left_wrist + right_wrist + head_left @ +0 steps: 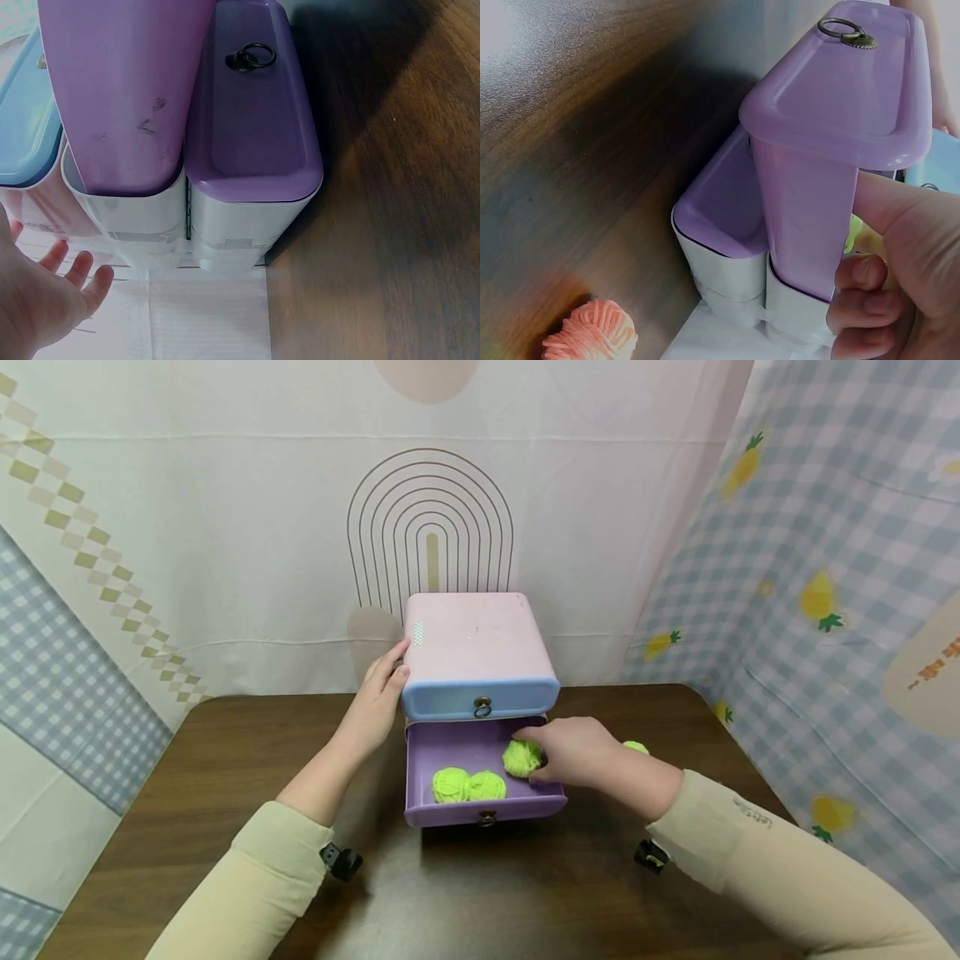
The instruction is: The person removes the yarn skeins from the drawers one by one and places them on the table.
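A small chest of drawers has a pink top, a blue upper drawer and a pulled-out purple drawer. My left hand lies with extended fingers against the top's left edge. Inside the purple drawer, my right hand holds a yellow-green yarn ball between thumb and fingers. Two more yellow-green yarn balls, a left one and a right one, lie side by side near the drawer's front. The right wrist view shows only a sliver of green yarn beside the hand.
A closed purple drawer sits below the pulled-out one. Behind my right forearm, part of another yellow-green ball shows on the wooden table. An orange yarn ball lies on the table in the right wrist view.
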Demonstrator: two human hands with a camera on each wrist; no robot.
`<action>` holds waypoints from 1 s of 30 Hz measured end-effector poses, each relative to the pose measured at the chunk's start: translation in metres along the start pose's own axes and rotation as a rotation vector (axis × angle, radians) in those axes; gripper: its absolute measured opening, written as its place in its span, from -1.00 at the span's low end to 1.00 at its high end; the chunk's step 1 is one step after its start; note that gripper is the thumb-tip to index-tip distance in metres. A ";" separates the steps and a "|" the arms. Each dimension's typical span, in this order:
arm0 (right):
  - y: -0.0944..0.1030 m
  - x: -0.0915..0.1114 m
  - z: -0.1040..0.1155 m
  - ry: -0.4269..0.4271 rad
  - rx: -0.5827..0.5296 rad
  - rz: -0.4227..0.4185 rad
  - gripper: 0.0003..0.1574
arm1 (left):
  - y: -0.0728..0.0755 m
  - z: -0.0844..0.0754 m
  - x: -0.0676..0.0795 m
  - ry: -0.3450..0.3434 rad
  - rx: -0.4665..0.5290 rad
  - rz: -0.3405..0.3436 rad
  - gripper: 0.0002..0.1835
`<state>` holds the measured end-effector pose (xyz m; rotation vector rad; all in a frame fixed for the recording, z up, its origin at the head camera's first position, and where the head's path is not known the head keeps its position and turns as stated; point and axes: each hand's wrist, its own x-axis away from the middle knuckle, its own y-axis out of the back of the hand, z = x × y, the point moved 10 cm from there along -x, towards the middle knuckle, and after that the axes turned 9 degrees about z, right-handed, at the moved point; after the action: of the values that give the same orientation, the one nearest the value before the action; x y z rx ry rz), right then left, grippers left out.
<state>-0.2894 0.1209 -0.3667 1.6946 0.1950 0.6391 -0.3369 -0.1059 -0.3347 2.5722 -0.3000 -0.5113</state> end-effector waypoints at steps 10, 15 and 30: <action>0.001 0.001 0.003 0.014 0.008 -0.019 -0.45 | 0.000 0.000 0.000 -0.002 0.003 0.004 -0.47; 0.002 0.002 0.003 0.022 -0.016 -0.031 -0.47 | 0.001 0.000 0.000 -0.005 0.004 0.003 -0.48; 0.004 0.006 -0.008 0.012 -0.135 -0.128 -0.39 | 0.000 -0.001 0.000 0.003 -0.002 -0.001 -0.48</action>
<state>-0.2895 0.1298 -0.3602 1.5361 0.2607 0.5550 -0.3363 -0.1060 -0.3342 2.5706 -0.2969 -0.5075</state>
